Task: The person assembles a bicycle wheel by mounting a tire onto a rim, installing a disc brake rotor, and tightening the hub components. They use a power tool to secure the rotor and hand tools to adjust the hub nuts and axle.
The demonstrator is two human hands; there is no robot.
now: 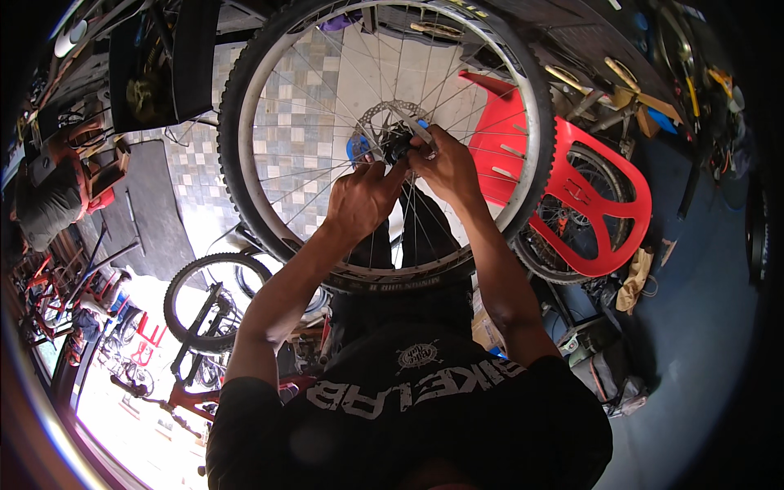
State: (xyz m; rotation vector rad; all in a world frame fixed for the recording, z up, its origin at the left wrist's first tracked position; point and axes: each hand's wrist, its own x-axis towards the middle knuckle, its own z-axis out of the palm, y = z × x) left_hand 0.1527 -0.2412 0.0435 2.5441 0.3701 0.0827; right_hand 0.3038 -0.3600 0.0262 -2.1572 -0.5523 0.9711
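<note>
One knobby bicycle wheel (232, 147) surrounds the left grip (365, 196) and right grip (449, 167), one red chair (563, 169) to their right. One brake rotor (372, 117) is just beyond, one black hub (398, 140) at their fingertips. The right pinches one flat silver tool (414, 122); the left's hold I cannot tell.

Tyre (231, 139) cut off at top; hub (396, 143) partly hidden by right hand (449, 169).

Bare forearms (296, 282) angled inward, left hand (361, 198) near right hand (447, 170), fingers (373, 170) curled
</note>
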